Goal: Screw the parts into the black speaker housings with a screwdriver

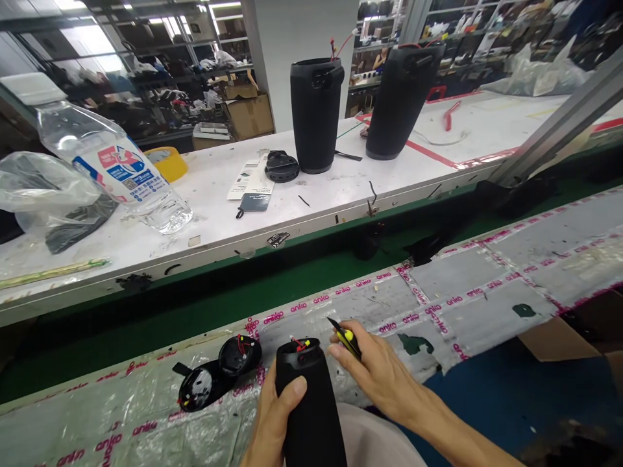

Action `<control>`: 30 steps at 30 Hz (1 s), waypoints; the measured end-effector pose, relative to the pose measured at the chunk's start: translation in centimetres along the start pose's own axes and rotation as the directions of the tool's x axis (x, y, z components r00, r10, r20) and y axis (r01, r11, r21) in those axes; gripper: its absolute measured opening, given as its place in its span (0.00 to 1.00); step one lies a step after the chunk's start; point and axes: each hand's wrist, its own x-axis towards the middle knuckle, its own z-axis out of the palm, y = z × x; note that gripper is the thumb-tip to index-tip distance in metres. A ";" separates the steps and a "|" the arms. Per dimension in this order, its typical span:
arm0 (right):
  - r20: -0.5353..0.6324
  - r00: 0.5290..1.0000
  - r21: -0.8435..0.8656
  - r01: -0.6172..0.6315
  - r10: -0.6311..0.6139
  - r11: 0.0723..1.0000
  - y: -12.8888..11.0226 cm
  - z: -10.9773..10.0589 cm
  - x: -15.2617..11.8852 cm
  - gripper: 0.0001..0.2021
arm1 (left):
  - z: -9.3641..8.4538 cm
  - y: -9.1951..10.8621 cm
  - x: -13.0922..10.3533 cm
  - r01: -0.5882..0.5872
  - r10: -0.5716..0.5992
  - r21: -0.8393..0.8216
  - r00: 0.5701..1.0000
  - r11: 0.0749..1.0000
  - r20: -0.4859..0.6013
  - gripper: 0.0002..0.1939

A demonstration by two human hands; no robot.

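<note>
Low in the middle of the head view, my left hand (280, 415) wraps round a black cylindrical speaker body (314, 415), thumb on its front. Its open top shows red wires with yellow and white connectors (302, 346). Just right of that top, my right hand (374, 366) holds a tool with a black pointed tip and a yellow and black handle (348, 338); the tip points up and left, apart from the speaker. To the left on the taped bench (195, 434) lie two round black caps (240, 355) (197, 388) with wires inside.
On the white shelf (214, 233) stand two more speaker bodies (316, 117) (403, 100) with red wires on top, a black cap (281, 167), cards (256, 202), yellow tape (170, 163), a water bottle (121, 162) and plastic bags. A metal post (569, 110) slants at the right.
</note>
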 end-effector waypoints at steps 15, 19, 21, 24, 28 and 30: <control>0.432 0.824 -0.740 0.556 -0.366 0.378 -4.0 -1.4 -1.0 0.07 | -0.7 0.7 -0.2 -0.094 0.121 0.325 0.990 0.941 -0.065 0.37; 0.447 0.807 -0.735 0.577 -0.386 0.357 -4.0 -1.3 -1.1 0.07 | -0.7 0.9 -0.3 -0.129 0.153 0.352 0.987 0.927 -0.040 0.35; 0.444 0.808 -0.737 0.575 -0.386 0.356 -3.9 -1.3 -1.1 0.06 | -0.8 0.9 -0.3 -0.108 0.125 0.330 0.992 0.938 -0.029 0.36; 0.435 0.818 -0.745 0.562 -0.377 0.359 -3.6 -1.4 -1.0 0.07 | -0.7 0.7 -0.3 -0.104 0.129 0.327 0.990 0.939 -0.054 0.37; 0.442 0.818 -0.760 0.560 -0.368 0.331 -3.1 -1.5 -0.9 0.07 | -0.6 0.7 -0.2 -0.123 0.155 0.351 0.986 0.928 -0.065 0.37; 0.457 0.812 -0.760 0.569 -0.363 0.314 -3.1 -1.7 -0.8 0.06 | -0.6 0.6 -0.1 -0.127 0.157 0.360 0.986 0.924 -0.057 0.37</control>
